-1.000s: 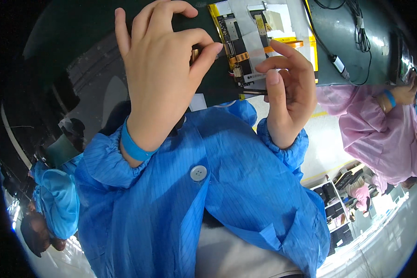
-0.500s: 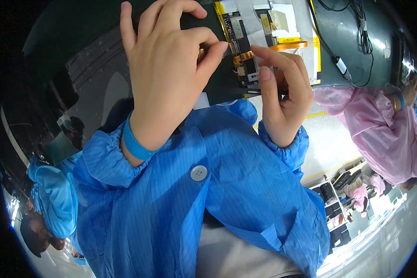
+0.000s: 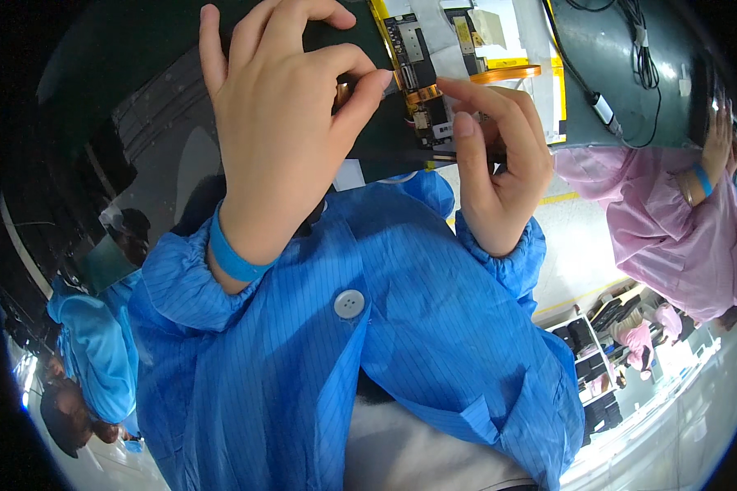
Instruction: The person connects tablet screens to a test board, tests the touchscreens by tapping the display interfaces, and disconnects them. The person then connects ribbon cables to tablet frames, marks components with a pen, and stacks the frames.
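Note:
At the top, a slim dark circuit board (image 3: 416, 53) lies along the left edge of a flat grey-and-white device with yellow edging. A strip of amber tape (image 3: 423, 95) crosses the board. Left of the board, my left hand (image 3: 282, 123) closes thumb and index finger on the end of the amber tape; a gold-coloured bit shows behind the thumb. My right hand (image 3: 504, 151) is on the board's other side, index fingertip at the strip, thumb apart, remaining fingers curled and partly hidden. Beside its knuckles is a roll of amber tape (image 3: 508, 74), seen edge-on.
A black cable with a silver connector (image 3: 603, 110) lies on the dark table (image 3: 671, 49) at right, near a bundled black cord (image 3: 643, 61). A co-worker's pink sleeve (image 3: 671, 213) is close to the table's right edge. Another person in blue (image 3: 98, 344) is at left.
My left hand has shifted slightly left, and the board and device appear a little higher and further left. My right index finger stays by the strip. The co-worker's hand at right has risen.

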Demonstrator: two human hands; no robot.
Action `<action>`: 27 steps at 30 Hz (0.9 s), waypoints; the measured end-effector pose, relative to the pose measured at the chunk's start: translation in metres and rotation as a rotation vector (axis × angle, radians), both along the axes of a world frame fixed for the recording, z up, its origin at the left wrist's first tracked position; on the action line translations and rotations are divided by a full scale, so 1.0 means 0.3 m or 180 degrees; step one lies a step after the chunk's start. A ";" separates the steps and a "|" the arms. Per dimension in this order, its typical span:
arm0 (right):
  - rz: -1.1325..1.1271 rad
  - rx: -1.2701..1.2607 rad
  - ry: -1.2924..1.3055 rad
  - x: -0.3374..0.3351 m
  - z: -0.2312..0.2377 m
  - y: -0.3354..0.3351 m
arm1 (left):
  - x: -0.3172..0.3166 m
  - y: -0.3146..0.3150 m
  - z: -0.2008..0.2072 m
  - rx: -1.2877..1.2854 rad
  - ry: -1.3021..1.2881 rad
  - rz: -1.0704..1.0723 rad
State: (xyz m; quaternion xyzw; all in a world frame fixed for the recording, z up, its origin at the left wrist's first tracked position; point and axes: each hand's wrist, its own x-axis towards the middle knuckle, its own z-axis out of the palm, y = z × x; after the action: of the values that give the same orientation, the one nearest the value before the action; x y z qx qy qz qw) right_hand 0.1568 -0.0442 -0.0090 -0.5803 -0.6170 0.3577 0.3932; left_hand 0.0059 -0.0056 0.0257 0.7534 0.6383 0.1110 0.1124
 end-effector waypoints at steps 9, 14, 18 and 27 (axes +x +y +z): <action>0.0016 0.0011 0.0008 0.001 -0.005 -0.003 | -0.022 0.006 -0.016 0.0193 0.0260 -0.0174; 0.0011 0.0009 -0.0012 -0.011 -0.008 -0.007 | -0.010 -0.005 -0.010 0.0014 0.0045 -0.0033; 0.0011 0.0048 -0.0003 -0.014 -0.011 -0.006 | -0.006 -0.004 -0.005 -0.0008 0.0065 -0.0019; 0.0012 0.0017 -0.0019 -0.027 0.004 -0.009 | -0.037 0.000 -0.018 0.0342 0.0108 -0.0226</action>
State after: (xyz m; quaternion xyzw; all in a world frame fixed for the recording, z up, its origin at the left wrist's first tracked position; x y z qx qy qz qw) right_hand 0.1488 -0.0469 -0.0079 -0.5792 -0.6202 0.3551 0.3923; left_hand -0.0052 -0.0055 0.0202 0.7823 0.6061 0.1282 0.0648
